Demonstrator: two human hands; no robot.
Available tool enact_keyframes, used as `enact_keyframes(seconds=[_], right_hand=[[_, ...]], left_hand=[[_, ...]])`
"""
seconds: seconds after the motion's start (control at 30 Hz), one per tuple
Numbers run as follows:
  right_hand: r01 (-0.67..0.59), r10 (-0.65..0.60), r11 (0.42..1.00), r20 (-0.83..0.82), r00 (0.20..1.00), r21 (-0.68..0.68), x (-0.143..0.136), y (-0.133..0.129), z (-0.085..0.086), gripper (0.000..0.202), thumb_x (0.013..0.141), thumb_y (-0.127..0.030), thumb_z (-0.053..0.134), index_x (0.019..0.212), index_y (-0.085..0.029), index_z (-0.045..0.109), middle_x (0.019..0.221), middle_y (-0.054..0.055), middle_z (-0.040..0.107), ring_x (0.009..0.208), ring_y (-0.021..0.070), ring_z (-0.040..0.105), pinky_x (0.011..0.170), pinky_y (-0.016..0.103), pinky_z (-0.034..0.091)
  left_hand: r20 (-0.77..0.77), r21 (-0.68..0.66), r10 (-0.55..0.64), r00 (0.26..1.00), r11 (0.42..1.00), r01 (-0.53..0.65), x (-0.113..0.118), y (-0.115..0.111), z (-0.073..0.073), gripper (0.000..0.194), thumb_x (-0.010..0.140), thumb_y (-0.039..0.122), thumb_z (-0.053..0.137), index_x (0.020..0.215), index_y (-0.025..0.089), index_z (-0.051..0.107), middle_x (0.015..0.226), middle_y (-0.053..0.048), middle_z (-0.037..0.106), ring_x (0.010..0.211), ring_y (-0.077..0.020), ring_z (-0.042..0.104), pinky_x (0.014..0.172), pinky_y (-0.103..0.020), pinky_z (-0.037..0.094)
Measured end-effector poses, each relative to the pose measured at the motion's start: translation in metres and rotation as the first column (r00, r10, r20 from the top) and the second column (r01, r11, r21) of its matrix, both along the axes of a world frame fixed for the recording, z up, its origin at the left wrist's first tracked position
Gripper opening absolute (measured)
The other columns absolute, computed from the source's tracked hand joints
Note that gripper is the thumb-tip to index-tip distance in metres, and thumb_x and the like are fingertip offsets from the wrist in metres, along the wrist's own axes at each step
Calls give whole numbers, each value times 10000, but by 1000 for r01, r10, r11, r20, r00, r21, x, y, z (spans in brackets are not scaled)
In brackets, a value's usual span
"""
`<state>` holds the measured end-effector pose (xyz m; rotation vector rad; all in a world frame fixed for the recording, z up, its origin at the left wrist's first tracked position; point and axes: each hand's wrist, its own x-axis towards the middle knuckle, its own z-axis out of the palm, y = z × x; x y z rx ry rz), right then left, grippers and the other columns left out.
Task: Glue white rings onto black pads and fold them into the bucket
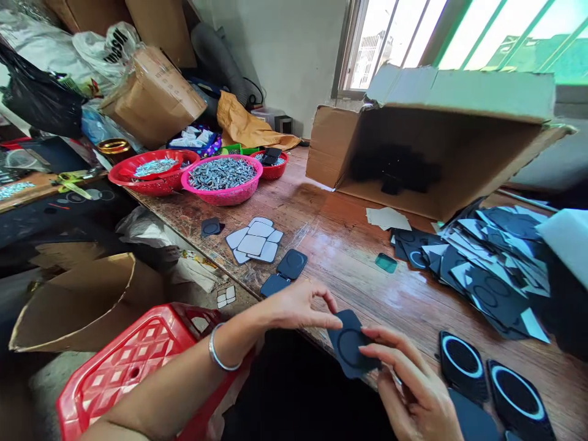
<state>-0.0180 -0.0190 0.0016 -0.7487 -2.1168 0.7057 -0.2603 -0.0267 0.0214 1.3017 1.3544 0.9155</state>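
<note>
The brown wood-grain tabletop stands below a barred window. A flat black ring-marked sheet is at its near edge. Right hand: fingers closed on the sheet's right side. Left hand: fingers curled, nearly meeting the thumb at its upper-left corner; grip cannot be determined.

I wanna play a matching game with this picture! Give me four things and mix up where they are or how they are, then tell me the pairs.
1. dark card
2. pink basket
3. big cardboard box
4. red stool

A. open, near the window
B. down beside the table
C. between the left hand and right hand
D. filled with small metal pieces

Pairs: 1-C, 2-D, 3-A, 4-B
</note>
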Motion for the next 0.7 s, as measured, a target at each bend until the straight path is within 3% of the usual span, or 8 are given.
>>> enact_keyframes(seconds=[0.07, 0.17, 0.27, 0.37, 0.43, 0.53, 0.6, 0.7], right_hand=[[73, -75, 997, -60, 995, -33, 1, -2, -5, 416, 821, -121, 549, 1176, -300, 671, 1330, 65, 603, 1241, 273, 570, 1036, 436, 479], [228, -284, 931, -175, 943, -284, 5, -4, -10, 543, 822, -231, 633, 1353, -290, 537, 1503, 74, 443, 1381, 299, 419, 1125, 505, 367], [147, -358, 735, -194, 913, -662, 12, -5, -10, 559, 790, -367, 725, 1311, -253, 557, 1365, 106, 587, 1217, 288, 587, 969, 420, 524], [8, -379, 551, -241, 893, -835, 22, -2, -6, 349, 827, -466, 686, 1054, -201, 685, 1019, 83, 734, 939, 242, 689, 788, 332, 571], [76, -489, 566, -260, 833, -821, 36, 2, -3, 305, 816, -489, 695, 876, -190, 704, 828, 46, 720, 781, 192, 665, 684, 270, 546], [265, -655, 611, -289, 699, -746, 65, 12, 1, 294, 753, -469, 762, 838, -192, 713, 761, 21, 686, 673, 146, 600, 595, 224, 493], [330, -724, 607, -331, 605, -723, 86, 20, 3, 290, 735, -446, 781, 855, -190, 719, 771, 21, 682, 663, 138, 588, 596, 227, 489], [362, -773, 594, -386, 503, -718, 109, 28, 5, 258, 703, -401, 812, 808, -187, 713, 742, 6, 668, 644, 123, 581, 613, 229, 493]], left_hand=[[89, -67, 5, 996, 998, 0, 12, -1, -7, 278, 615, 412, 795, 678, 182, 652, 717, 7, 596, 677, -146, 519, 652, -252, 378], [121, -89, 83, 989, 993, -72, 24, -2, -11, 304, 671, 445, 739, 695, 184, 585, 675, 30, 541, 635, -123, 477, 626, -245, 334], [242, -136, 132, 961, 986, -101, 41, -1, -12, 342, 689, 469, 749, 702, 184, 561, 690, 27, 552, 691, -135, 506, 675, -248, 349], [319, -173, 77, 945, 985, -22, 63, 2, -16, 326, 716, 463, 756, 743, 179, 599, 761, 2, 594, 769, -154, 537, 740, -260, 386], [286, -136, 100, 953, 989, -63, 82, 6, -19, 309, 750, 438, 733, 920, 195, 646, 916, -30, 624, 861, -176, 561, 808, -285, 418], [95, 57, 95, 991, 993, -101, 117, 8, -19, 390, 835, 351, 651, 1215, 270, 606, 1128, -65, 595, 1021, -215, 557, 941, -356, 425], [-114, 194, -62, 992, 977, 83, 145, 7, -19, 355, 882, 295, 603, 1237, 307, 626, 1172, -74, 580, 1108, -240, 529, 1012, -398, 401], [-406, 258, -236, 883, 897, 359, 184, 5, -25, 360, 910, 346, 602, 1269, 352, 627, 1330, -92, 504, 1248, -305, 446, 1065, -487, 374]])
